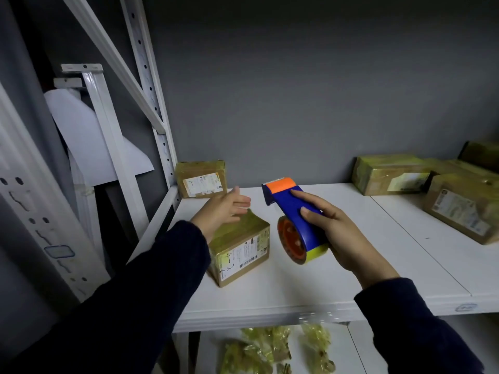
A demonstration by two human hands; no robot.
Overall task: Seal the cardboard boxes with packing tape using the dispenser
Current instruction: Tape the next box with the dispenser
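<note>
Your right hand grips the likely light, rigid tape dispenser by its handle; your left hand hovers flat-fingered over the taped cardboard box.

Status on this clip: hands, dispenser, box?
Left hand open, over the near box. Right hand grips the tape dispenser, held above the shelf beside that box. Nothing between dispenser and box.
</note>
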